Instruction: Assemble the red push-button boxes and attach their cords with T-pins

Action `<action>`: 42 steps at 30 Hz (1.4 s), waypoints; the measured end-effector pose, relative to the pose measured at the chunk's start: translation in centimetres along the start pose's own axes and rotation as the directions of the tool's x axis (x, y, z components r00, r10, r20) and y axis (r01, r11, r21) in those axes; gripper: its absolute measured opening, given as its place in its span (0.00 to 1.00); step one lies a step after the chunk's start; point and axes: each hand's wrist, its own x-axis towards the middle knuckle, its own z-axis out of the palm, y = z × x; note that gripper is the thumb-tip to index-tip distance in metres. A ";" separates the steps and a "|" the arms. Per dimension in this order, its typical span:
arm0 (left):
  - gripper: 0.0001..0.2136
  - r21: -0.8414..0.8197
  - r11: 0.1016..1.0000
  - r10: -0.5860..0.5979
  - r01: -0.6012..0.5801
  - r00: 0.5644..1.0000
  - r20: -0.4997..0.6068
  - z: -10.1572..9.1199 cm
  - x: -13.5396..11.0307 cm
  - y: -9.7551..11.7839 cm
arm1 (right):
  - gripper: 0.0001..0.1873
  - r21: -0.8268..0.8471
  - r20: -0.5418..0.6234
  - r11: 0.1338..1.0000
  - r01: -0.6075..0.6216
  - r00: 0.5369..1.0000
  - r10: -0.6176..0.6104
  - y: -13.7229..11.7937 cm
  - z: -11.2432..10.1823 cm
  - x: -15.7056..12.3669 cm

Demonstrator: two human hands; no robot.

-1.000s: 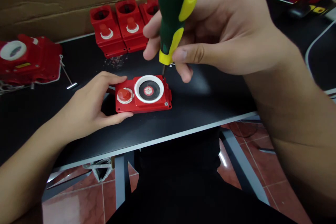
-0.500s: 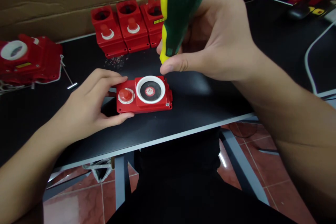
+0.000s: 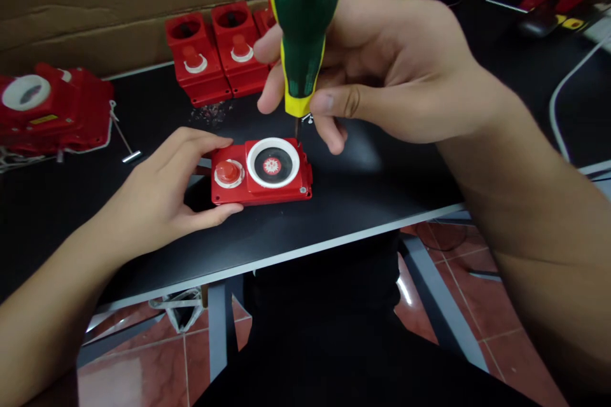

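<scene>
A red alarm-like box [image 3: 260, 194] lies flat on the black tabletop, with a white ring around a dark disc and a red domed knob [image 3: 228, 172] on its face. My left hand [image 3: 167, 184] grips its left end, fingers along the far side and thumb along the near side. In my right hand [image 3: 382, 76] is a green and yellow screwdriver [image 3: 308, 19], held upright with the thumb against its yellow collar. The shaft points down at the box's far right corner, and its tip appears to touch there. A screw head shows at the near right corner.
Similar red housings [image 3: 198, 70] stand in a row at the back, beside small loose bits [image 3: 212, 113]. At left are another red unit [image 3: 62, 108] and a small metal T-shaped tool [image 3: 128, 146]. A white cable [image 3: 556, 95] runs along the right. Cardboard [image 3: 95, 6] rises behind.
The screwdriver has swung upright and moved slightly left, bringing its shaft to the box's far right corner. My right fingers have spread around it. My left hand and the box have hardly moved.
</scene>
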 end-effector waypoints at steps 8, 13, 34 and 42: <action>0.38 -0.015 0.999 -0.036 0.036 0.999 0.019 0.1 -0.1 0.0 | 0.12 -0.068 -0.123 0.998 0.007 0.992 -0.016 0.6 0.1 0.1; 0.38 -0.001 0.999 -0.035 0.035 0.999 0.030 0.0 -0.1 0.0 | 0.23 -0.118 -0.237 0.992 0.052 0.968 -0.079 2.0 0.7 0.7; 0.40 -0.014 0.998 -0.053 0.053 0.998 0.028 -0.2 -0.2 -0.2 | 0.11 -0.021 -0.061 1.000 0.003 0.998 -0.004 0.6 0.0 -0.2; 0.38 -0.012 0.999 -0.048 0.049 0.998 0.044 -0.2 0.0 0.0 | 0.12 -0.083 -0.128 0.996 0.035 0.991 -0.046 0.8 0.2 0.3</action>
